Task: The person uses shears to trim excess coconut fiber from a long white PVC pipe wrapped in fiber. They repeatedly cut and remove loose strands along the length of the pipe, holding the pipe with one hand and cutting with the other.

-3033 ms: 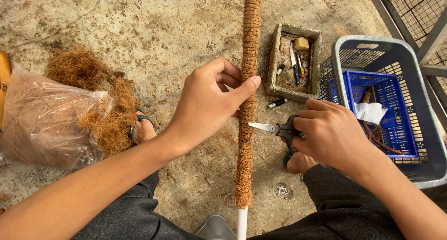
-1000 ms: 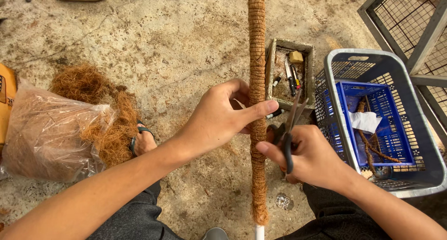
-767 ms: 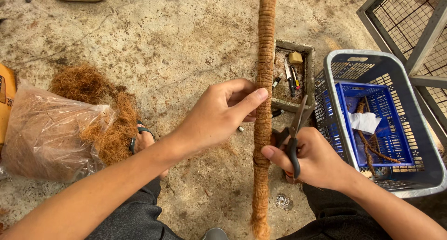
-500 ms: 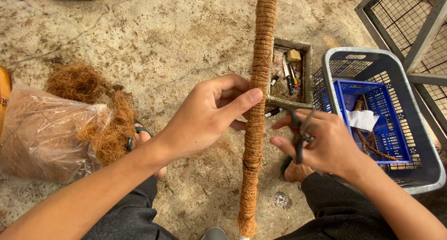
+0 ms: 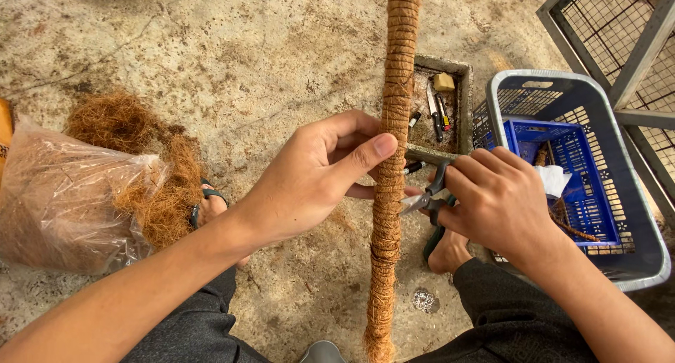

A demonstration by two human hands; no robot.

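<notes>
A long pole wrapped in brown coconut fibre [image 5: 390, 215] stands upright between my knees. My left hand [image 5: 316, 176] grips it at mid-height, thumb pressed across its front. My right hand [image 5: 496, 201] is shut on small grey scissors [image 5: 429, 194], whose blades point left and touch the pole just below my left thumb. My feet in sandals rest on the concrete floor either side of the pole.
A clear plastic bag of loose coconut fibre [image 5: 77, 194] lies at the left, fibre spilling out. A small wooden tray with tools [image 5: 439, 110] sits behind the pole. A grey basket [image 5: 647, 243] holding a blue crate [image 5: 573, 173] stands at the right, a wire cage [image 5: 619, 32] beyond.
My right hand has turned the scissors from pointing down to pointing left at the pole, close under my left thumb. The pole has swayed slightly. My left hand keeps its grip.
</notes>
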